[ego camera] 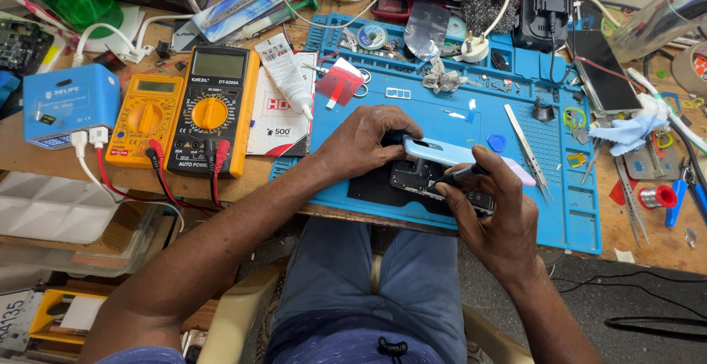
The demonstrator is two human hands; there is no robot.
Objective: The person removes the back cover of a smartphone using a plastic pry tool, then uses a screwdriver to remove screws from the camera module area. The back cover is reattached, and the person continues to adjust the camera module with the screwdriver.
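While left hand (364,141) is pinning the opened phone (431,180), right hand (492,213) is gripping a dark tool (460,175), prying; next needs gentle leverage under the pale back cover (449,154).

Both forearms bare, no watch, no rings visible. Left hand (366,145) and right hand (492,213) without gloves. Short sleeve, blue, seen at left upper arm (140,354) (only edge in view). Blue trousers (368,290) with dark drawstring knot (392,348) at waist.
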